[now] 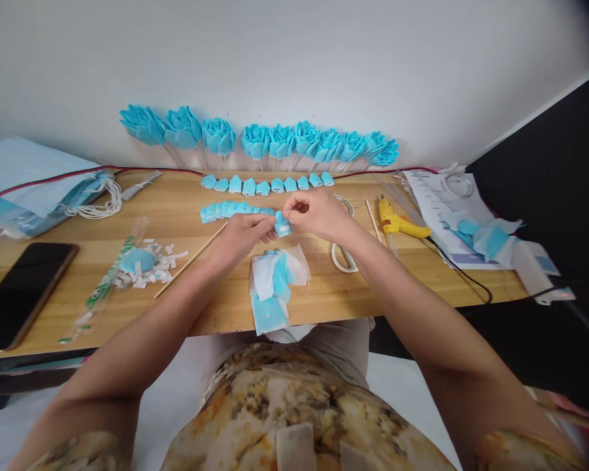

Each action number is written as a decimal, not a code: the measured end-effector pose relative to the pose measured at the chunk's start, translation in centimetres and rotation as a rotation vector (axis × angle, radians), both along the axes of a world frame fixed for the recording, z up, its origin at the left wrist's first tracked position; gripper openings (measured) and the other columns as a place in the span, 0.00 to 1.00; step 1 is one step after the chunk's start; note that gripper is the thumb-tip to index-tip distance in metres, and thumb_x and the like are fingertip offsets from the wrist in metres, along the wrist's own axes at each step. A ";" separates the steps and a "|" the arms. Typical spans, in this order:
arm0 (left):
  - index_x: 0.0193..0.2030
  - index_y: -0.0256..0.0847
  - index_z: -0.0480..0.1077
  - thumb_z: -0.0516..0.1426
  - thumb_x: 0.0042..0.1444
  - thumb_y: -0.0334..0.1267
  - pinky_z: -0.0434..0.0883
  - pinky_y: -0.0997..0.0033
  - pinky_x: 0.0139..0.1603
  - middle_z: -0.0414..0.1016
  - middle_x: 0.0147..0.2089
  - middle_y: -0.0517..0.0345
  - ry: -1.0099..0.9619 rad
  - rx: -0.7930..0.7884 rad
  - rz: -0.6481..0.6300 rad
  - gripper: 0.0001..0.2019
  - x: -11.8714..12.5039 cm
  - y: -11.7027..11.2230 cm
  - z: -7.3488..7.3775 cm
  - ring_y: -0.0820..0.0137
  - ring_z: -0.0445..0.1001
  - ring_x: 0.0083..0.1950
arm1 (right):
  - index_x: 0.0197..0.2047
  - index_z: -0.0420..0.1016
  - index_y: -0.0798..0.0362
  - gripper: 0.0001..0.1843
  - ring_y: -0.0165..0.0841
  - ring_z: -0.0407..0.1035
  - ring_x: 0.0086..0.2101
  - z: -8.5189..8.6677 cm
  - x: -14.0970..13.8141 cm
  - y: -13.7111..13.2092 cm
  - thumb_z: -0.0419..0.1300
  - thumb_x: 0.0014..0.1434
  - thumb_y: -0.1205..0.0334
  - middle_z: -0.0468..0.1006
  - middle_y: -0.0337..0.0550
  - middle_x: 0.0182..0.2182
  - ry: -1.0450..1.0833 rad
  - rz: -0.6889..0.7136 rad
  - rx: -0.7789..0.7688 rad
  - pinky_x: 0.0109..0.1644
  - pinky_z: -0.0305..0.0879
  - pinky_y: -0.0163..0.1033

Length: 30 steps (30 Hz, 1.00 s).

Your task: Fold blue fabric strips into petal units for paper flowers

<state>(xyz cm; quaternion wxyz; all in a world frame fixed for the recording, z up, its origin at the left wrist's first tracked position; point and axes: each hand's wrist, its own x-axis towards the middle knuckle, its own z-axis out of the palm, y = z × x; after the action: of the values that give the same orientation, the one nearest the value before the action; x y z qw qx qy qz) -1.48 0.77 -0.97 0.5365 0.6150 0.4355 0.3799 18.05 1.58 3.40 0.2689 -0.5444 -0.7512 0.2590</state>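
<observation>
My left hand [245,234] and my right hand [317,212] meet over the middle of the wooden table [216,307]. Both pinch one small folded blue petal piece [282,226] between their fingertips. Just behind them lies a row of similar folded blue petals [233,209], and a second row [267,184] sits nearer the wall. In front of my hands rests a pile of cut blue and white fabric pieces [273,284]. A thin wooden stick [189,261] lies to the left of my left hand.
Finished blue flowers on sticks [255,139] lean on the wall. A yellow glue gun [400,224] and scissors [343,255] lie right of my hands. A phone [22,291], white scraps [150,265] and stacked masks [34,186] are at left; papers [459,216] at right.
</observation>
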 end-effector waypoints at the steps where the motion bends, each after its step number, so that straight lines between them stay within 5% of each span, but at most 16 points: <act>1: 0.28 0.38 0.78 0.61 0.54 0.45 0.72 0.70 0.36 0.79 0.27 0.56 -0.008 -0.031 0.019 0.13 0.0 -0.1 0.2 0.71 0.73 0.30 | 0.32 0.79 0.54 0.06 0.29 0.68 0.28 0.1 0.5 -0.1 0.61 0.55 0.62 0.78 0.38 0.27 0.041 -0.003 -0.008 0.33 0.60 0.36; 8: 0.32 0.37 0.80 0.63 0.52 0.43 0.71 0.69 0.35 0.82 0.31 0.53 -0.059 -0.093 0.098 0.11 0.2 -0.4 0.6 0.71 0.74 0.30 | 0.34 0.75 0.53 0.07 0.25 0.63 0.21 -0.1 4.8 -0.7 0.59 0.60 0.59 0.73 0.35 0.24 0.401 -0.261 -0.109 0.25 0.61 0.33; 18: 0.44 0.43 0.83 0.64 0.53 0.58 0.71 0.68 0.42 0.83 0.42 0.53 -0.063 0.021 0.006 0.22 0.2 -0.4 -0.2 0.68 0.74 0.39 | 0.33 0.77 0.53 0.12 0.25 0.59 0.22 0.1 1.7 -2.9 0.63 0.56 0.52 0.72 0.36 0.24 0.346 -0.080 -0.158 0.25 0.54 0.34; 26: 0.30 0.39 0.80 0.65 0.50 0.51 0.70 0.68 0.40 0.77 0.27 0.59 -0.068 0.010 0.024 0.15 0.3 -0.5 -0.1 0.71 0.71 0.32 | 0.34 0.79 0.54 0.18 0.26 0.60 0.25 -1.7 0.7 -2.5 0.67 0.53 0.46 0.74 0.37 0.27 0.394 -0.014 -0.229 0.27 0.57 0.35; 30: 0.24 0.40 0.75 0.64 0.50 0.46 0.69 0.70 0.36 0.75 0.23 0.59 -0.062 -0.011 0.074 0.13 0.4 -0.7 0.6 0.72 0.70 0.28 | 0.42 0.81 0.52 0.22 0.26 0.64 0.26 -1.2 2.0 -2.6 0.64 0.58 0.41 0.76 0.39 0.30 0.534 -0.116 -0.240 0.25 0.60 0.32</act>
<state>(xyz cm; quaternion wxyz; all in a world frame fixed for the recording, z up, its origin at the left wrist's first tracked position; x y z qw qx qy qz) -1.08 0.06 -0.39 0.5388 0.5833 0.4432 0.4160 20.09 -0.99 2.19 0.4050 -0.5267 -0.5856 0.4644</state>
